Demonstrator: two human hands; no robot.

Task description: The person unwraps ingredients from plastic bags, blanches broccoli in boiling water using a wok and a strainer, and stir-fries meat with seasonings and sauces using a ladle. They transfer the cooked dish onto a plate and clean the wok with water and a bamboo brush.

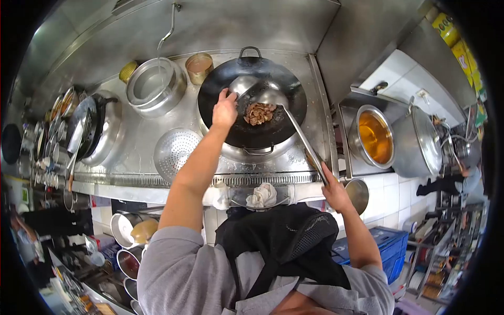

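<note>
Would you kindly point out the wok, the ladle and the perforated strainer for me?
wok (286,107): head view, on the bare dark inner wall right of the meat.
ladle (302,139): head view, on the middle of its long handle.
perforated strainer (176,152): head view, on the centre of its holed bowl.

Grey top (178,273), sleeves short, ending above the elbows; both forearms bare. Fabric plain, soft folds at the shoulders, no print or logo seen. Black apron (283,241) over the chest, bunched, with a mesh-textured patch on the right side. Black strap runs from the apron down toward the neck across the grey top. Left hand (224,111) and right hand (336,191) bare: no gloves, watch or rings visible.
</note>
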